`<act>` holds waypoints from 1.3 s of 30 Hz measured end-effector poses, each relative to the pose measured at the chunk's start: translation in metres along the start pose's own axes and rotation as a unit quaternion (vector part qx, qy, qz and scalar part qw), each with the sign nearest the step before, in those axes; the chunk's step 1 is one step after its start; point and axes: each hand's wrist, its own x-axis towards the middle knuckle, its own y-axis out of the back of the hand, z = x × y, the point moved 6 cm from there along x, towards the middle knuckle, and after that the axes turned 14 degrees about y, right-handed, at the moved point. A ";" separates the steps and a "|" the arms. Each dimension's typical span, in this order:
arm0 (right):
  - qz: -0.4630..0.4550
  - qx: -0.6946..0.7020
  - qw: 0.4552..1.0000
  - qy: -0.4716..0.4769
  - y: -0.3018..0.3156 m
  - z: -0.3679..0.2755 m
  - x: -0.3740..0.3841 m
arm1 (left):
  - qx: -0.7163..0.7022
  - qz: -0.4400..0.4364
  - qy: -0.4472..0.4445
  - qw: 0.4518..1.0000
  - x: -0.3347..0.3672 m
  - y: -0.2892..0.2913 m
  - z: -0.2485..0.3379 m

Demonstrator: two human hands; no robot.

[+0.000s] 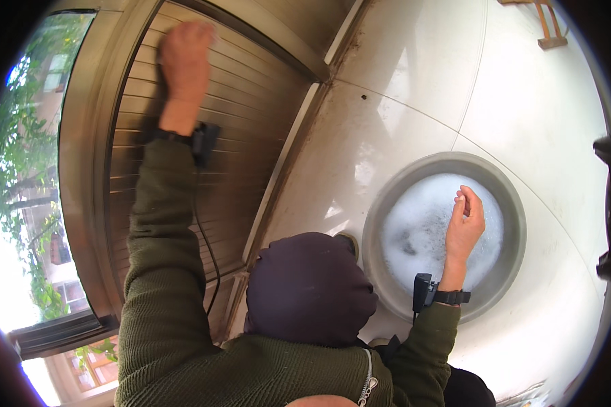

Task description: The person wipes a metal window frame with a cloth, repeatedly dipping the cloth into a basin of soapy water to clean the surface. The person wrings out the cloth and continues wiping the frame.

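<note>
My left hand (186, 54) is raised against the upper part of a brown slatted metal door panel (234, 112). It is somewhat blurred, with its fingers curled; anything inside them is hidden. Over a round grey basin (373, 251) at the right hovers my right hand (466, 224), its fingers bent in toward the thumb and nothing visible in them. White suds (424, 210) cover the water in the basin. Each wrist wears a black strap with a small black device; the left one trails a thin cable.
A window (34, 176) with trees beyond it lies left of the panel. Pale floor tiles (414, 102) surround the basin. Wooden furniture legs (550, 30) show at the far right. My bent knee in dark cloth (309, 285) is between panel and basin.
</note>
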 end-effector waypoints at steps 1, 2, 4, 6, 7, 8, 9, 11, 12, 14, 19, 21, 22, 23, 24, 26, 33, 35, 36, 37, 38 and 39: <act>-0.007 -0.001 1.000 0.000 -0.002 0.000 0.000 | 0.095 -0.010 -0.027 0.995 0.014 0.009 -0.013; -0.011 -0.001 1.000 0.001 -0.004 -0.001 0.002 | 0.117 0.016 -0.040 0.992 0.020 0.016 -0.015; -0.011 0.004 1.000 0.007 -0.008 -0.003 0.004 | 0.152 0.050 -0.061 0.985 0.027 0.024 -0.015; -0.005 0.014 1.000 0.014 -0.013 -0.006 0.005 | 0.170 0.057 -0.083 0.980 0.015 0.025 -0.002; -0.007 0.011 1.000 0.015 -0.015 -0.007 0.004 | 0.163 0.042 -0.060 0.984 0.008 0.027 0.000; -0.008 0.009 1.000 0.017 -0.017 -0.008 0.004 | 0.152 0.018 -0.042 0.987 -0.002 0.031 0.001; -0.009 0.007 1.000 0.017 -0.019 -0.009 0.003 | 0.141 -0.006 -0.024 0.990 -0.013 0.035 0.002; -0.010 0.009 1.000 0.017 -0.020 -0.009 0.002 | 0.052 -0.022 0.011 0.998 -0.033 0.052 -0.001; -0.010 0.009 1.000 0.018 -0.020 -0.008 0.002 | 0.003 -0.020 0.022 1.000 -0.040 0.060 -0.005; -0.004 0.005 1.000 0.014 -0.019 -0.006 0.002 | 0.003 -0.004 -0.006 1.000 -0.049 0.073 -0.010; -0.022 -0.036 0.998 0.045 -0.020 -0.012 0.004 | 0.023 0.022 -0.042 0.999 -0.023 0.068 -0.016; -0.036 -0.067 0.997 0.034 -0.023 -0.015 0.002 | 0.037 0.015 -0.038 0.998 0.000 0.056 -0.016; -0.032 -0.067 0.995 0.073 -0.025 -0.022 0.002 | 0.047 0.020 -0.041 0.998 0.014 0.049 -0.016; -0.028 -0.022 0.998 0.044 -0.027 -0.020 0.003 | 0.049 0.028 -0.039 0.998 0.027 0.043 -0.016; -0.017 0.040 0.999 0.027 -0.029 -0.020 0.005 | 0.045 0.037 -0.031 0.998 0.036 0.040 -0.018; -0.016 0.037 0.999 0.015 -0.031 -0.023 0.005 | 0.033 0.072 -0.065 0.995 0.043 0.035 -0.016; 0.010 0.054 0.998 0.008 -0.022 -0.026 0.009 | -0.004 -0.123 -0.093 0.988 -0.004 -0.002 0.018; 0.010 0.032 0.999 0.022 -0.017 -0.026 0.008 | -0.011 -0.068 -0.100 0.993 -0.001 0.004 0.020; 0.012 0.041 0.998 0.039 -0.015 -0.028 0.007 | -0.006 -0.064 -0.099 0.993 0.004 0.005 0.017; 0.009 0.024 0.999 0.022 -0.014 -0.025 0.007 | 0.032 -0.080 -0.056 0.995 0.017 0.004 0.004; 0.011 0.023 0.999 0.019 -0.014 -0.025 0.006 | 0.044 0.001 -0.074 0.996 0.031 0.019 -0.008; 0.017 0.032 0.999 0.005 -0.013 -0.023 0.006 | 0.055 0.064 -0.042 0.996 0.044 0.030 -0.023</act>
